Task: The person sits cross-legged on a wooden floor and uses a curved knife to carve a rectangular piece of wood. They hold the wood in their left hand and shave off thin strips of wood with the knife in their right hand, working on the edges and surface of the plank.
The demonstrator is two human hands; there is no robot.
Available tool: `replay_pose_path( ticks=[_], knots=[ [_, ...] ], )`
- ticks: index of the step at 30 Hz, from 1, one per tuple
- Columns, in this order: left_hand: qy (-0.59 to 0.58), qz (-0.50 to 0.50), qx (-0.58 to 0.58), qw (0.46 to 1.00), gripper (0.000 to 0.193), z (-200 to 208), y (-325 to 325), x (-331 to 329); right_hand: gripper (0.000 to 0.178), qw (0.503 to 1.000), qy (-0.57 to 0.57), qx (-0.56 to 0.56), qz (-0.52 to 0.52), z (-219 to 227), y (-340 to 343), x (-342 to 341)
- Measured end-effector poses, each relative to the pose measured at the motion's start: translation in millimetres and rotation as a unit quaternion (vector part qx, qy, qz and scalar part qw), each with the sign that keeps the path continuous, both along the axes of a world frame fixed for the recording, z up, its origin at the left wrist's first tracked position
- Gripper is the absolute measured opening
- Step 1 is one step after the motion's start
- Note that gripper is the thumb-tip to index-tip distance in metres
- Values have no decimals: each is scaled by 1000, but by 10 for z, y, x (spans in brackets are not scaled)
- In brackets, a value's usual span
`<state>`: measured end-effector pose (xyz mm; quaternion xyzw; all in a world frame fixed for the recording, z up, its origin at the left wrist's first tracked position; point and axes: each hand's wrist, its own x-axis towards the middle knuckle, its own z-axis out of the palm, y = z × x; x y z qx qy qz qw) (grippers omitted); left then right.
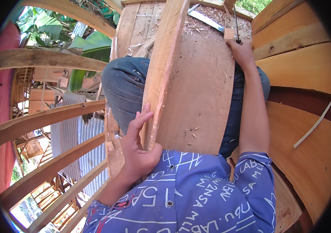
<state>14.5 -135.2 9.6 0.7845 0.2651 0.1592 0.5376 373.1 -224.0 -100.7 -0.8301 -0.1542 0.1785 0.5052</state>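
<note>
A long, thick wooden plank (164, 58) slants from my chest away over the board on my lap. My left hand (140, 143) grips the plank's near end, fingers along its left side and thumb at the right edge. Farther off on the right, my right hand (243, 54) is closed round the black end of a thin metal rod tool (235, 24); its exact kind is unclear. Just beyond those fingers lies a small wooden block (229, 33), beside a long flat metal blade (205, 18). The wide flat board (200, 89) lies across my thighs.
Wood shavings (220, 15) cover the far end of the work surface. Wooden rails (53, 120) run along the left, with corrugated metal sheets (91, 132) beyond. A curved wall of wooden boards (301, 70) closes in the right, where a pale thin strip (313, 123) lies.
</note>
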Motion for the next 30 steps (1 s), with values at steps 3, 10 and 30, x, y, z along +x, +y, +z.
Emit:
replay_pose_path(
  ticks=[3,10,30],
  knots=[
    [10,-41,42,998,64,67,-115,-7,33,1000,-5,18,-15,2,-48,12],
    [50,-107,85,989,65,34,-106,181,25,970,-100,156,-155,-254,-48,48],
    [166,-224,257,925,67,-305,297,591,28,989,-18,124,-84,-141,69,-100]
  ],
)
